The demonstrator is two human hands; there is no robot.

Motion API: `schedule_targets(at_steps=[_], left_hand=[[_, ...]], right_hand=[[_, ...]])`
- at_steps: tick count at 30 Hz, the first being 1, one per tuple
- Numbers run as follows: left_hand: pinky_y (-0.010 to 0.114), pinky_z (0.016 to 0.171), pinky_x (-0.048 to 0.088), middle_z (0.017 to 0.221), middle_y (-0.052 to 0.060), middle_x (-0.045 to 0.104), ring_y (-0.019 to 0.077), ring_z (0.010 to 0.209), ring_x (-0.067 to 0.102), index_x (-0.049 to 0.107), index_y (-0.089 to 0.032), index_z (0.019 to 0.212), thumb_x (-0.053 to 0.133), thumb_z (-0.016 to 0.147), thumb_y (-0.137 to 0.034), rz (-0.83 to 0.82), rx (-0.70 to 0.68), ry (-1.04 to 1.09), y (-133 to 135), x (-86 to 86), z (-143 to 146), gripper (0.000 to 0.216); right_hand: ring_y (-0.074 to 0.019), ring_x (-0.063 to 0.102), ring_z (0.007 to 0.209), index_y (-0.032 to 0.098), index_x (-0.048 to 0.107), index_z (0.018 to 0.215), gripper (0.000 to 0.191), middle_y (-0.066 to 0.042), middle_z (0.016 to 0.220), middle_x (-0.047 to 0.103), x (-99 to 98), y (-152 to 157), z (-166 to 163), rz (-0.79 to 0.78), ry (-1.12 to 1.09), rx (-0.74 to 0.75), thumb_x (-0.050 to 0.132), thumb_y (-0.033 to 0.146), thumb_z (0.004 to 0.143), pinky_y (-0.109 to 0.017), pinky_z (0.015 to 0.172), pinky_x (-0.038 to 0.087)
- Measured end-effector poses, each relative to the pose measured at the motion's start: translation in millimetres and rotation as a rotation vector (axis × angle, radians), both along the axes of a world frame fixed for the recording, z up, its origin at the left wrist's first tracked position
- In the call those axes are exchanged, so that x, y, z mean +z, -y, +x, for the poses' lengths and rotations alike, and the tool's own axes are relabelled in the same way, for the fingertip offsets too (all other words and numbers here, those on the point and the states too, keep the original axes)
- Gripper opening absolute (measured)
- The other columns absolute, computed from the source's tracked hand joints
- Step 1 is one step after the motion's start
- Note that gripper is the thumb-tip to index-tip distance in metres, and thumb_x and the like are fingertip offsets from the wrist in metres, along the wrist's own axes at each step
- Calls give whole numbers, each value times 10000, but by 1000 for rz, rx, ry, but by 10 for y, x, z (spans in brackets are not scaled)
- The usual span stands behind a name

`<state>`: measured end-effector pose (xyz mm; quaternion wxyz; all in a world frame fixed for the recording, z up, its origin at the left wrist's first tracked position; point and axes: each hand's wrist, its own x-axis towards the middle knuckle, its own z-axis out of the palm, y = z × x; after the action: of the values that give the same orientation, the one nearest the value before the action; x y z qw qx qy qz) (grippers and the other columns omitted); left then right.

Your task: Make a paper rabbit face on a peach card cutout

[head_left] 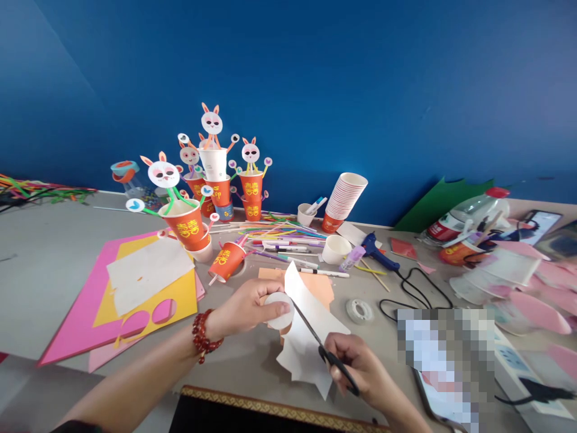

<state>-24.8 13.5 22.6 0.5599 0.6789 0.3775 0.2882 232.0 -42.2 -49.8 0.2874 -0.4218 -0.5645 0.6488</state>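
My left hand (250, 310), with a red bead bracelet at the wrist, pinches a white round piece (282, 319) between thumb and fingers. Whether this disc is cut paper or something thicker, I cannot tell. Just right of it is a white sheet of paper (311, 349) with jagged edges. In my right hand (356, 364) is a pair of black-handled scissors (311, 329); its blades point up and left, by the edge of the disc and over the white sheet. Partly covered below lies peach paper (318, 285).
Rabbit-faced red paper cups (187, 225) stand at the left back, near pink (85, 300) and yellow sheets (183, 288). Pens and pipe cleaners lie mid-table. Rightward are stacked cups (346, 195), a blue glue gun (381, 255) with its cord, a tape roll (359, 310) and a phone (444, 385).
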Motion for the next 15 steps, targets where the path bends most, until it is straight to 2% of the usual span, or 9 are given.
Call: schedule_targets(at_steps=[5, 8, 12, 15], left_hand=[[198, 589, 363, 732, -3, 556, 121, 675, 500, 605, -140, 792, 590, 861, -351, -5, 0, -19, -8, -24, -52, 223], [200, 603, 363, 780, 5, 583, 126, 705, 512, 632, -141, 842, 573, 876, -350, 8, 10, -41, -1, -78, -122, 220], [208, 596, 370, 756, 7, 577, 132, 688, 519, 628, -139, 840, 563, 876, -403, -39, 125, -59, 2, -189, -259, 275], [210, 590, 370, 746, 5, 569, 131, 674, 513, 625, -145, 843, 541, 888, -430, -25, 181, -89, -2, -270, -364, 300]], right_hand=[[-87, 447, 404, 193, 458, 624, 481, 42, 506, 497, 52, -19, 41, -25, 25, -15, 737, 582, 666, -199, 419, 300], [-112, 494, 470, 184, 487, 670, 425, 29, 556, 513, 68, -17, 64, 12, 67, -22, 691, 554, 720, -217, 472, 339], [-125, 478, 541, 195, 458, 685, 335, 28, 596, 495, 9, -13, 99, 140, 196, -77, 640, 454, 794, -228, 511, 343], [-128, 450, 566, 200, 449, 722, 303, 27, 617, 487, -55, -7, 121, 194, 241, -121, 576, 449, 841, -234, 528, 342]])
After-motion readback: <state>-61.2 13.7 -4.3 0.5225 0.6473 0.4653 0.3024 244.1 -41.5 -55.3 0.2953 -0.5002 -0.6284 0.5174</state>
